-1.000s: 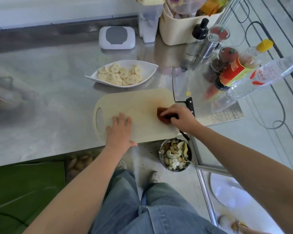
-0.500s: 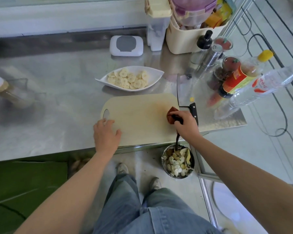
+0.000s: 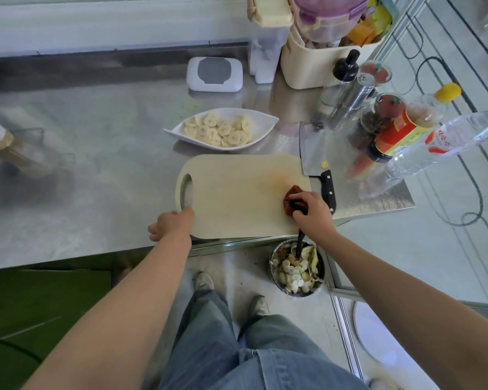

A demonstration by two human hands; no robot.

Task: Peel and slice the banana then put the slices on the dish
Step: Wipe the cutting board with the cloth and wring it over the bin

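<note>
A brushed stainless-steel counter (image 3: 90,170) filled the view, its near edge running above a tiled floor. None of the writing could be read: the red-and-yellow label on the dark sauce bottle (image 3: 397,130) and the red print on the clear plastic bottle (image 3: 445,139) were both too blurred. A small yellow sticker sat on the blade of the cleaver (image 3: 313,153), which lay flat on the counter just right of the board, its black riveted handle pointing toward the person.

The banana slices (image 3: 220,132) lay heaped in the white leaf-shaped dish (image 3: 262,119), pale rounds overlapping, just beyond the far edge of the cutting board (image 3: 237,192). The board was a pale, smooth rectangle with rounded corners and an oval handle slot at its left end.

The left hand (image 3: 171,225) gripped the board's near-left corner below the slot, fingers curled at the edge. The right hand (image 3: 312,211) was closed on a crumpled reddish-brown cloth (image 3: 289,199) pressed to the board's right side, beside a faint orange stain; a dark strip hung from under that hand.

Below the counter edge stood a round metal bowl (image 3: 319,285) of peel and scraps. At the back were a white box with a grey lid (image 3: 214,74), a cream tub (image 3: 316,68) of containers, a steel shaker (image 3: 355,97) and spice jars crowding the right corner.
</note>
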